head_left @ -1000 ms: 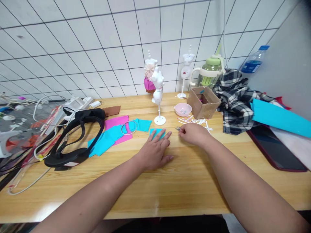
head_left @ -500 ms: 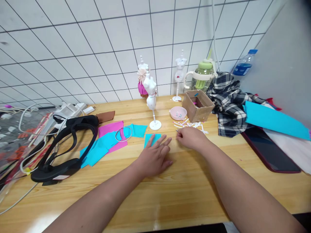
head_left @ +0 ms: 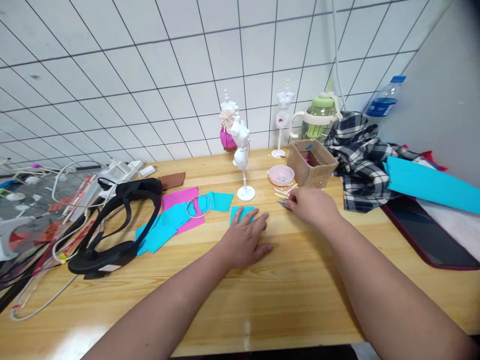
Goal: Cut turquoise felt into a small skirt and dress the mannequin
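Note:
My left hand [head_left: 245,240] lies with fingers spread, its fingertips on a small turquoise fabric piece [head_left: 237,213] on the table. To its right, my right hand [head_left: 312,205] is closed around a small metal tool with pointed tips [head_left: 285,204]. Its grip end is hidden under my fingers, and whether it is scissors or tweezers is unclear. Thin white strips [head_left: 281,193] lie beside that hand. A bare white mini dress form [head_left: 243,150] stands upright just beyond the fabric piece.
Left are turquoise fabric [head_left: 165,227], pink fabric [head_left: 180,197], a hoop [head_left: 199,206] and a black headset [head_left: 112,260]. Behind my right hand stand a pink dish [head_left: 281,175], a cardboard box [head_left: 313,162] and a green-lidded cup [head_left: 320,117]. Plaid cloth [head_left: 360,185] and a phone [head_left: 431,235] lie right.
My right hand has moved slightly right, and more of the metal tool's tips shows. My left hand stays on the turquoise piece. The whole view has shifted a little.

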The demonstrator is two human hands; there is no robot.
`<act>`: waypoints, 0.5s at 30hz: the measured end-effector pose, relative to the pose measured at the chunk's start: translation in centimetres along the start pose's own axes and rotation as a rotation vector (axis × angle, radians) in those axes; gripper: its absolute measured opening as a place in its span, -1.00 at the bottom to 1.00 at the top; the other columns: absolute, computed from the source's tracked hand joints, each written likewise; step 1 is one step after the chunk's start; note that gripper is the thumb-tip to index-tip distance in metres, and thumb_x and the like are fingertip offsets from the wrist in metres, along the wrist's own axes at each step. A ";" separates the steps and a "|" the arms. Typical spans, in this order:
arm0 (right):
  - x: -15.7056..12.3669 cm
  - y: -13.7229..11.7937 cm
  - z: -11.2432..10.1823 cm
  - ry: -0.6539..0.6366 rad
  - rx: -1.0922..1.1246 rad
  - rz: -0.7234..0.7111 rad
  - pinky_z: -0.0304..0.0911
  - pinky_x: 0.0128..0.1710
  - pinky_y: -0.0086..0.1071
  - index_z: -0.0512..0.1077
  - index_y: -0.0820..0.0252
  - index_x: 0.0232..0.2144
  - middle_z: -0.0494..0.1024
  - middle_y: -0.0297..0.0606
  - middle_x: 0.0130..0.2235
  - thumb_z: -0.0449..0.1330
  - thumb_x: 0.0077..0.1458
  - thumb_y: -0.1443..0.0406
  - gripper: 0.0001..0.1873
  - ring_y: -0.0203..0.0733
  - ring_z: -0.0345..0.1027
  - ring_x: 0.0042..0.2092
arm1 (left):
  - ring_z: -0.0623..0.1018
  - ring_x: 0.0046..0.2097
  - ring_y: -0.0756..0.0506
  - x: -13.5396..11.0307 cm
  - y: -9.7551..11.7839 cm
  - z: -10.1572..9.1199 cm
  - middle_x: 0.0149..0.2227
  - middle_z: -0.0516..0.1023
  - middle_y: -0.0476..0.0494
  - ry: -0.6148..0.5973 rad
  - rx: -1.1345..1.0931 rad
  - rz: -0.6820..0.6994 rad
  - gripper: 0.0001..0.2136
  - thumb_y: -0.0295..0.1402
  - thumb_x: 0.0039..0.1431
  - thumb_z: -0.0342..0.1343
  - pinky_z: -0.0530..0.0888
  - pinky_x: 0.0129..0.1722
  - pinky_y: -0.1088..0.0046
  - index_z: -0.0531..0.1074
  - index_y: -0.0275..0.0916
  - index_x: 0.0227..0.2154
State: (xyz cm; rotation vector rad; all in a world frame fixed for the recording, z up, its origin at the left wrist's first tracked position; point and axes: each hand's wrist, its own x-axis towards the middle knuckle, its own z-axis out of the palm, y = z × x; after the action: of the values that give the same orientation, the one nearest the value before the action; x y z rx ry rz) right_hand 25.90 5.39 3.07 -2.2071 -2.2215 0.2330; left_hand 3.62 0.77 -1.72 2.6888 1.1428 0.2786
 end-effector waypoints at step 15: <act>-7.8 2.4 -0.3 0.151 0.018 -0.319 0.34 -0.17 -0.17 0.49 0.05 -0.11 0.59 -0.18 -0.09 -0.05 0.28 0.17 -0.66 -0.01 0.47 -0.08 | 0.36 0.20 -0.22 -4.6 -4.2 -3.9 0.17 0.43 -0.20 0.054 0.089 0.046 -0.69 -0.23 0.32 -0.03 0.19 0.22 0.05 0.36 -0.16 0.06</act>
State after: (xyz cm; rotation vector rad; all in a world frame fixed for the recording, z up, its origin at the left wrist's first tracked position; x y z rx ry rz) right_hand 28.38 -2.31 3.96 -1.7595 -2.4261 0.0796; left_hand -3.36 0.70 0.51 2.8042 1.1350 0.3174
